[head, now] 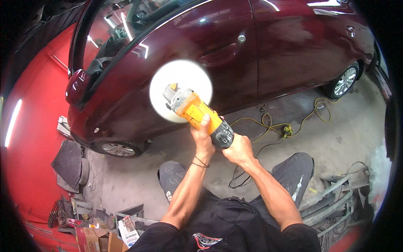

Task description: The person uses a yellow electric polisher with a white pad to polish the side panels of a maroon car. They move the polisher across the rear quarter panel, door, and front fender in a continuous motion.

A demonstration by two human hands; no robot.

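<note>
My left hand (203, 138) grips the yellow body of a power polisher (203, 115) near its middle, thumb along the top. My right hand (239, 149) is closed round the black rear end of the tool. A round white polishing pad (189, 69) at the tool's head is in front of the dark red car's front door (226, 75); whether it touches the panel cannot be told. Hazy patches show on the rear door (292, 56). A dark cord hangs below my right hand and runs towards a yellow extension cable (267, 124) on the floor.
The car's side mirror (78, 86) sticks out at left, above the front wheel (118, 149). Dark panels (67, 165) lean by the red wall (37, 126). Cardboard boxes (88, 239) and scrap stand at lower left, a metal frame (330, 201) at lower right. Cable loops lie beside the car.
</note>
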